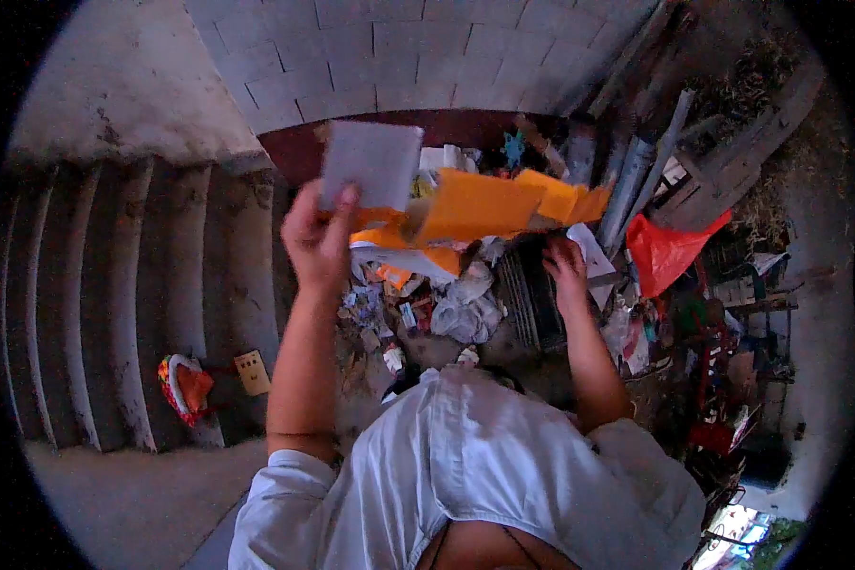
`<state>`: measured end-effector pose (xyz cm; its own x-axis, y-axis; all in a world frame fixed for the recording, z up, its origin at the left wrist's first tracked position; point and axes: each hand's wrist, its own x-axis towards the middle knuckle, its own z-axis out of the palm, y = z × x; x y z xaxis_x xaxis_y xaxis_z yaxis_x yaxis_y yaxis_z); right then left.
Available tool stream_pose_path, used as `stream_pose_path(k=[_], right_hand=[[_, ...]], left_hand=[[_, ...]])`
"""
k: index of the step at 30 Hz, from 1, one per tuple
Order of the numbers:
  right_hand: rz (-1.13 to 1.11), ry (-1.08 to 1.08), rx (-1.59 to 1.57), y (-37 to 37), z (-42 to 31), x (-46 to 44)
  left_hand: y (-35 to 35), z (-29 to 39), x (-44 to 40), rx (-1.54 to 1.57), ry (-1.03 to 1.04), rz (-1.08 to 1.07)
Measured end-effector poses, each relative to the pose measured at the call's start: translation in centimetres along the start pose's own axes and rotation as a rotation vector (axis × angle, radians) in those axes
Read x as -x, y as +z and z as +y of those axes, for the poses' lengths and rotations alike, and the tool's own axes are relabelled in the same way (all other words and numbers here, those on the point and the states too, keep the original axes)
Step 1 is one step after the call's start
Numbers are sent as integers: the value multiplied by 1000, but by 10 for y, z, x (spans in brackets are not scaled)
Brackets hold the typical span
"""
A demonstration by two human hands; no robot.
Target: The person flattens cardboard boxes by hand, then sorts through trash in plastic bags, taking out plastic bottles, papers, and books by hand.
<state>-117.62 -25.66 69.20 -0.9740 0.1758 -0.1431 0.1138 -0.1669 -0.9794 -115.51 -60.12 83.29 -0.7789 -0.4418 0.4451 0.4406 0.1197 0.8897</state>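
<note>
My left hand (318, 237) is closed on a flat pale rectangular piece (375, 157), like a card or thin box, held up with the thumb across its lower edge. Just beyond it lies a folded orange cardboard sheet (480, 204), with a white sheet edge (404, 261) under its near side. My right hand (565, 264) has its fingers curled at the upper right edge of a dark slatted crate-like thing (532, 294); what they grip is hidden. Beside that hand is a white paper piece (594, 261).
Crumpled plastic bags (467, 304) and litter cover the ground before my feet. Concrete steps (133, 304) rise at left, holding a red-and-orange item (188, 388) and a beige card (253, 372). A red plastic bag (674, 249), grey pipes (632, 180) and scrap crowd the right.
</note>
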Motion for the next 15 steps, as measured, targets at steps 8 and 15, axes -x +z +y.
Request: stream_pose_path(k=[8, 15], right_hand=[[-488, -276, 1016, 8, -13, -73], [-799, -102, 653, 77, -67, -88]], left_hand=[[-32, 21, -74, 551, -174, -53], [-25, 47, -110, 621, -372, 44]])
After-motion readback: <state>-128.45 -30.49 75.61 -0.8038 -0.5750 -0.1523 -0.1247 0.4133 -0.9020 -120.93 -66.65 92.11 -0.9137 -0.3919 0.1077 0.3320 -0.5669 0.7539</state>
